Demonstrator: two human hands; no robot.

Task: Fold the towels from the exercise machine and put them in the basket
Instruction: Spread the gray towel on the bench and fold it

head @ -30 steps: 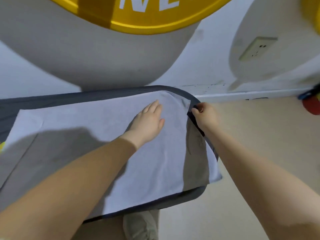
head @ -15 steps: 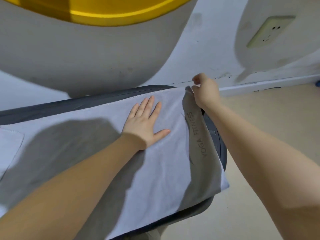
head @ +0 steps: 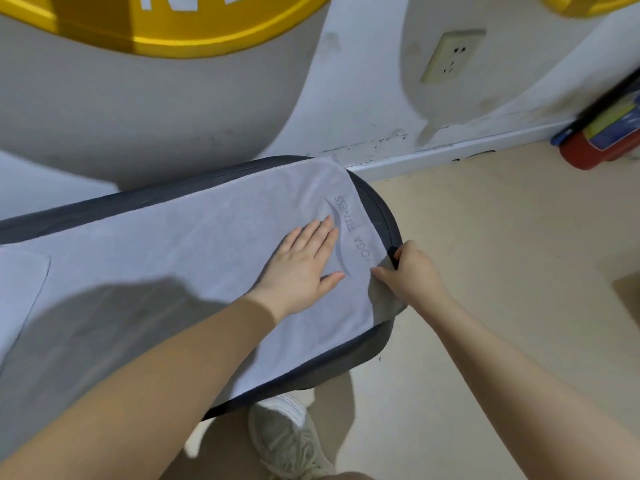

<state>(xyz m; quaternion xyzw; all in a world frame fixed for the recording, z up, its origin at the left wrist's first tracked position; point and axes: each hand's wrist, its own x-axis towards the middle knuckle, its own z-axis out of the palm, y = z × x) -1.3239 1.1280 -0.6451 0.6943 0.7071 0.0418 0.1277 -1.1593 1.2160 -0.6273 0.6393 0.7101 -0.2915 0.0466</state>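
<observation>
A pale grey towel (head: 180,258) printed with "YOGA FITNESS" lies spread flat along the dark padded bench (head: 349,362) of the exercise machine. My left hand (head: 301,268) rests flat on the towel with straight fingers, just left of the print. At the towel's right edge, near the bench's rounded end, my right hand (head: 408,275) grips the hem, with the fingers curled round the cloth. Another pale cloth (head: 20,292) overlaps the towel at the far left. No basket is in view.
A white wall with a socket (head: 450,57) stands close behind the bench. A yellow curved band (head: 194,32) is on the wall at the top. A red cylinder (head: 595,143) lies on the beige floor at the right. My shoe (head: 287,441) is below the bench.
My right hand has come down from the towel's far corner to the middle of its right edge. The folded-up flap now lies flat, with the print showing. My left hand stays flat on the towel.
</observation>
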